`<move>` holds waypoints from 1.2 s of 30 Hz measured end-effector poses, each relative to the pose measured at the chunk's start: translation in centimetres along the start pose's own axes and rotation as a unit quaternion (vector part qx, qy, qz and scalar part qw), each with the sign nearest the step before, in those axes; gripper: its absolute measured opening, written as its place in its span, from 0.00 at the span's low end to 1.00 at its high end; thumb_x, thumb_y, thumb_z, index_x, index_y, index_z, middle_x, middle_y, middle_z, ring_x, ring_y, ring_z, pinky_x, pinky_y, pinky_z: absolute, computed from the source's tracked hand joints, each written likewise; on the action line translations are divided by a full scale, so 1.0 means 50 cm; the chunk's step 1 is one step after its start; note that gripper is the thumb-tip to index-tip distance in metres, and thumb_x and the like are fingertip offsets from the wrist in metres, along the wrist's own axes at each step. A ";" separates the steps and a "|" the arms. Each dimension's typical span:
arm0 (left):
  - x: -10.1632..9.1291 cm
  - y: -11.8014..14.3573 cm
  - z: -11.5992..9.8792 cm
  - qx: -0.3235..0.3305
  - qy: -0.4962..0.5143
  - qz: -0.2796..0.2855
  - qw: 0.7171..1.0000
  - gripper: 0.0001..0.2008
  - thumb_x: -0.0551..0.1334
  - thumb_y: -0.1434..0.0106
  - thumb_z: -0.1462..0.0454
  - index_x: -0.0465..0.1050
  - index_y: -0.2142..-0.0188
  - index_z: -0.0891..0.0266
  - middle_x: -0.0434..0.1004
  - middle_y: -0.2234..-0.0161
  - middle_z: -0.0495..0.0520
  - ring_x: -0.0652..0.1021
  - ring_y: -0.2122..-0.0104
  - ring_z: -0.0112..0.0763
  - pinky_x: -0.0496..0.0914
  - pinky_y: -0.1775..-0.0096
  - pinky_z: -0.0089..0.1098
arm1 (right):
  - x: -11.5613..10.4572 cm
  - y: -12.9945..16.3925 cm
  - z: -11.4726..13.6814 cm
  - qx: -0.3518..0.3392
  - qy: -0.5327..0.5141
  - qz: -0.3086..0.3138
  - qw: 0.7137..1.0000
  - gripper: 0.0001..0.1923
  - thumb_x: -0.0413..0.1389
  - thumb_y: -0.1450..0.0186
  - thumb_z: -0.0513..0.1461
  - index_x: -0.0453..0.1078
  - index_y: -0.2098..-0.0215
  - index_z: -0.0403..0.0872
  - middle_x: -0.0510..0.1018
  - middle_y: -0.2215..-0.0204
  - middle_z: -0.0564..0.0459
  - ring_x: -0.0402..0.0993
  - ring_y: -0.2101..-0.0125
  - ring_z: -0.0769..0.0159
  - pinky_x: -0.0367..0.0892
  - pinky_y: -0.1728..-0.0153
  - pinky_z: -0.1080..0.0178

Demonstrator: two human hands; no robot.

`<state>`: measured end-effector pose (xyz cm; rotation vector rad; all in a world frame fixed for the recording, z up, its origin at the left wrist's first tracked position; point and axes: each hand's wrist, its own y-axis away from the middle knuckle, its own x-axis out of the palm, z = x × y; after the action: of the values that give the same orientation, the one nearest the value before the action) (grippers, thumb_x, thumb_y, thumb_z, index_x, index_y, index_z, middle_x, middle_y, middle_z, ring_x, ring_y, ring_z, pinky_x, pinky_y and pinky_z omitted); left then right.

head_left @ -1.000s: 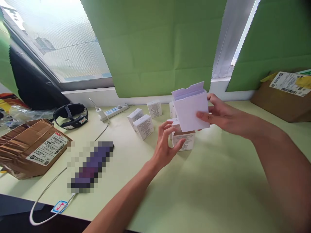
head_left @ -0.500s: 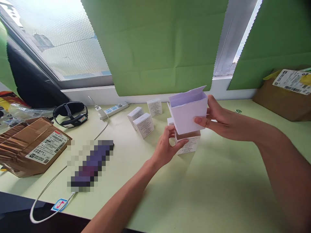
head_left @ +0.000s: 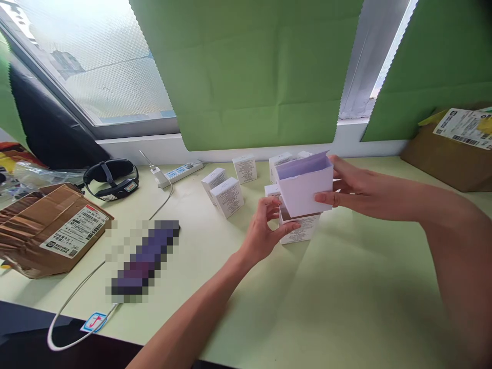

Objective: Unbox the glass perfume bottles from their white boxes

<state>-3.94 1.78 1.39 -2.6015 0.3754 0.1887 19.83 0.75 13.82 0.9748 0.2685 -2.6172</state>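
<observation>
My right hand (head_left: 346, 187) grips a plain white cardboard sleeve (head_left: 305, 189) by its right side, thumb on the near face. The sleeve's top is open with a flap raised, and it is tilted, its lower edge at the mouth of a small printed white box (head_left: 302, 229). Fingers and thumb of my left hand (head_left: 265, 228) close around the left side of that box, which stands on the table. Partly hidden behind my left fingers is another white box (head_left: 272, 190). Whether anything lies inside the sleeve or the open box cannot be seen.
Several printed white boxes (head_left: 227, 197) stand farther back on the table (head_left: 215, 318). To the left are a phone (head_left: 148, 259) on a white cable, a power strip (head_left: 179, 174), a black headset (head_left: 111, 182) and a brown carton (head_left: 54, 230). Another carton (head_left: 449, 159) sits at the far right.
My right hand has brought the white sleeve slightly down and to the right, toward the open box. White boxes behind it have come into sight. My left hand stays on the box.
</observation>
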 end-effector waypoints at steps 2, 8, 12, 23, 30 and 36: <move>0.001 0.000 0.001 0.003 0.001 -0.002 1.000 0.25 0.72 0.41 0.58 0.59 0.53 0.55 0.78 0.52 0.55 0.81 0.55 0.35 0.75 0.51 0.42 | 0.004 -0.003 0.002 -0.010 0.051 0.020 0.998 0.17 0.60 0.35 0.53 0.63 0.54 0.58 0.79 0.56 0.51 0.76 0.61 0.52 0.69 0.63 0.53; 0.000 -0.001 0.008 -0.004 0.010 -0.011 1.000 0.27 0.73 0.42 0.57 0.58 0.51 0.55 0.79 0.52 0.54 0.81 0.55 0.35 0.76 0.53 0.42 | 0.020 -0.015 0.002 -0.027 0.068 0.011 0.997 0.24 0.58 0.35 0.54 0.62 0.43 0.61 0.80 0.53 0.52 0.78 0.59 0.51 0.69 0.65 0.54; 0.002 -0.001 0.011 -0.003 0.018 -0.009 1.000 0.28 0.73 0.42 0.58 0.59 0.50 0.54 0.79 0.50 0.55 0.81 0.53 0.36 0.76 0.52 0.43 | 0.025 -0.019 0.004 -0.031 0.037 0.024 0.999 0.26 0.58 0.35 0.54 0.60 0.41 0.62 0.81 0.54 0.53 0.79 0.58 0.51 0.70 0.64 0.54; -0.001 0.001 0.008 -0.006 0.037 0.012 0.999 0.19 0.66 0.33 0.58 0.62 0.47 0.55 0.76 0.46 0.57 0.80 0.50 0.35 0.76 0.50 0.40 | 0.023 -0.026 -0.011 -0.012 0.099 0.037 0.994 0.25 0.58 0.36 0.54 0.63 0.44 0.59 0.81 0.52 0.52 0.79 0.66 0.55 0.70 0.70 0.57; 0.003 0.004 0.002 -0.005 0.036 0.015 0.999 0.16 0.63 0.31 0.58 0.64 0.46 0.55 0.76 0.46 0.56 0.78 0.49 0.34 0.74 0.48 0.40 | 0.021 -0.029 -0.012 -0.020 0.098 0.051 0.994 0.16 0.58 0.37 0.49 0.67 0.52 0.57 0.81 0.56 0.54 0.77 0.65 0.57 0.68 0.70 0.59; 0.003 0.006 0.010 0.000 0.054 0.007 0.999 0.16 0.63 0.31 0.57 0.63 0.47 0.55 0.77 0.47 0.57 0.77 0.48 0.37 0.73 0.47 0.41 | 0.022 -0.031 -0.001 -0.021 0.047 0.045 0.998 0.13 0.61 0.39 0.46 0.69 0.57 0.54 0.80 0.56 0.53 0.76 0.59 0.56 0.69 0.66 0.59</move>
<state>-3.91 1.76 0.77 -2.6155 0.4325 0.0523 18.50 1.92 13.13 1.0717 0.2952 -2.4779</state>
